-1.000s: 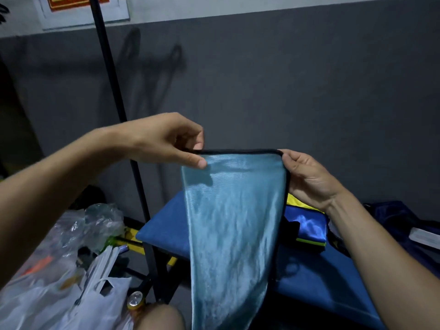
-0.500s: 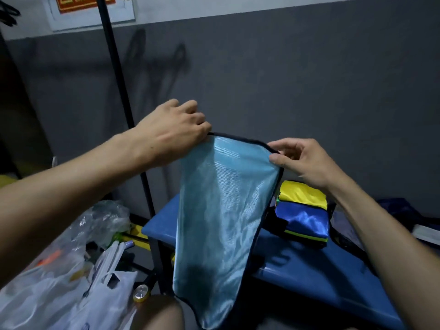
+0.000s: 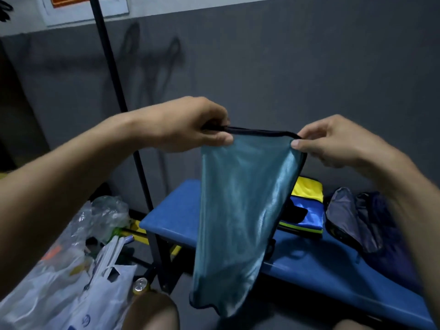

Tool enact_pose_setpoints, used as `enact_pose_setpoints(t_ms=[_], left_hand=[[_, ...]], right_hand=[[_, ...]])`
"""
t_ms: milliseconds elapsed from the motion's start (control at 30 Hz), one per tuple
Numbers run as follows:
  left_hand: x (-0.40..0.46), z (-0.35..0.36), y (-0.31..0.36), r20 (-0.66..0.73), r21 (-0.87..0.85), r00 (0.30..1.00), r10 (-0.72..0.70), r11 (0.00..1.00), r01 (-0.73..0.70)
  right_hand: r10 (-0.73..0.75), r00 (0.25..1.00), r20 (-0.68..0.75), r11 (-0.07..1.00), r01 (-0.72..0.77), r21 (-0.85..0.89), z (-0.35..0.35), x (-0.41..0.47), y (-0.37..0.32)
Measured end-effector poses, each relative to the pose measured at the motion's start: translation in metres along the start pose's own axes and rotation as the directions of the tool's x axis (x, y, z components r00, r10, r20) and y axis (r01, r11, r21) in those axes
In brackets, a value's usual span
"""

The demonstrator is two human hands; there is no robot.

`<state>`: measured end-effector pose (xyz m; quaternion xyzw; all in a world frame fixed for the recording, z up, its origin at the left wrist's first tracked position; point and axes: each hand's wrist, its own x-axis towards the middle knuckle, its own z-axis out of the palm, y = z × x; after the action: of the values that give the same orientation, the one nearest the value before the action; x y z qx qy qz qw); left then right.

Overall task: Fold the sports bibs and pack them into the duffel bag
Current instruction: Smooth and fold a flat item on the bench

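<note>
Hands [image 3: 190, 125] [image 3: 333, 141] pinch teal bib's [image 3: 240, 210] top edge above bench [image 3: 321, 270].

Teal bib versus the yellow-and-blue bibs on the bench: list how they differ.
The teal bib hangs in the air, pinched at its top edge by the left hand and right hand; the yellow-and-blue bibs lie on the blue bench. The teal bib hangs long; the yellow-and-blue bibs are folded compact. All look shiny.
</note>
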<state>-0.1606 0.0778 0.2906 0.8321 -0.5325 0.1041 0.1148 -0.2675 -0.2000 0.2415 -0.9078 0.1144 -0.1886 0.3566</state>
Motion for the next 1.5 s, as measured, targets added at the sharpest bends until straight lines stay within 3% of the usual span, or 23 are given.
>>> enact_pose_setpoints(t_ms=[67, 133, 300, 500, 567, 633, 733, 833, 933, 1033, 1100, 1167, 1200, 1233, 1267, 1333, 1367, 1433, 1500], left_hand=[[-0.003, 0.005, 0.000, 0.052, -0.315, 0.999, 0.008, 0.949, 0.009], [-0.005, 0.012, -0.004, 0.047, -0.562, 0.999, 0.007, 0.827, 0.021], [0.010, 0.025, -0.038, -0.089, -0.807, 0.995, -0.051, 0.588, -0.042], [0.056, 0.057, -0.137, -0.205, -0.871, 0.903, -0.378, 0.491, 0.008], [0.071, 0.087, -0.186, -0.185, -0.865, 0.831, -0.525, 0.489, 0.116], [0.080, 0.131, -0.238, -0.121, -0.846, 0.743, -0.658, 0.459, 0.270], [0.082, 0.204, -0.309, -0.008, -0.800, 0.612, -0.791, 0.372, 0.470], [0.083, 0.260, -0.364, 0.028, -0.750, 0.513, -0.858, 0.321, 0.578], [0.087, 0.295, -0.400, 0.026, -0.693, 0.453, -0.891, 0.310, 0.650], [0.096, 0.315, -0.418, -0.008, -0.567, 0.430, -0.903, 0.358, 0.742], [0.098, 0.323, -0.412, -0.133, -0.304, 0.470, -0.872, 0.488, 0.819], [0.094, 0.334, -0.393, -0.291, -0.152, 0.649, -0.703, 0.703, 0.695], [0.091, 0.342, -0.381, -0.266, -0.143, 0.762, -0.590, 0.806, 0.574], [0.087, 0.351, -0.370, -0.162, -0.156, 0.854, -0.494, 0.867, 0.473], [0.083, 0.359, -0.360, 0.003, -0.140, 0.903, -0.430, 0.894, 0.426], [0.075, 0.372, -0.350, 0.268, -0.023, 0.876, -0.402, 0.906, 0.423], [0.072, 0.373, -0.348, 0.278, 0.010, 0.864, -0.419, 0.901, 0.433], [0.068, 0.366, -0.332, 0.170, 0.010, 0.883, -0.438, 0.897, 0.443], [0.062, 0.355, -0.304, 0.068, -0.084, 0.936, -0.345, 0.933, 0.350]], right_hand=[[0.024, 0.999, 0.033, 0.998, -0.026, 0.064, -0.004, -0.004, -0.009], [0.022, 0.999, 0.035, 0.985, -0.027, 0.169, -0.004, -0.006, -0.022], [-0.015, 0.990, -0.142, 0.934, 0.064, 0.351, 0.009, 0.027, -0.048], [-0.044, 0.948, -0.317, 0.905, 0.172, 0.389, 0.090, 0.164, -0.067], [0.024, 0.973, -0.230, 0.888, 0.085, 0.452, 0.145, 0.215, -0.054], [0.112, 0.992, -0.053, 0.866, -0.071, 0.494, 0.210, 0.256, -0.027], [0.197, 0.962, 0.188, 0.808, -0.268, 0.524, 0.298, 0.285, 0.018], [0.238, 0.920, 0.312, 0.753, -0.378, 0.538, 0.356, 0.297, 0.057], [0.245, 0.911, 0.333, 0.755, -0.395, 0.524, 0.391, 0.308, 0.084], [0.190, 0.919, 0.345, 0.860, -0.325, 0.393, 0.411, 0.320, 0.097], [0.123, 0.916, 0.381, 0.948, -0.222, 0.226, 0.420, 0.323, 0.102], [0.047, 0.903, 0.428, 0.996, -0.072, 0.043, 0.426, 0.323, 0.104], [0.008, 0.893, 0.451, 1.000, 0.005, -0.029, 0.428, 0.322, 0.104], [-0.028, 0.883, 0.469, 0.994, 0.073, -0.079, 0.428, 0.320, 0.102], [-0.060, 0.879, 0.473, 0.985, 0.130, -0.115, 0.426, 0.317, 0.101], [-0.134, 0.895, 0.426, 0.963, 0.220, -0.159, 0.414, 0.309, 0.095], [-0.178, 0.903, 0.390, 0.952, 0.258, -0.163, 0.406, 0.303, 0.092], [-0.267, 0.903, 0.336, 0.927, 0.336, -0.164, 0.383, 0.284, 0.090], [-0.338, 0.896, 0.289, 0.909, 0.390, -0.146, 0.356, 0.257, 0.093]])
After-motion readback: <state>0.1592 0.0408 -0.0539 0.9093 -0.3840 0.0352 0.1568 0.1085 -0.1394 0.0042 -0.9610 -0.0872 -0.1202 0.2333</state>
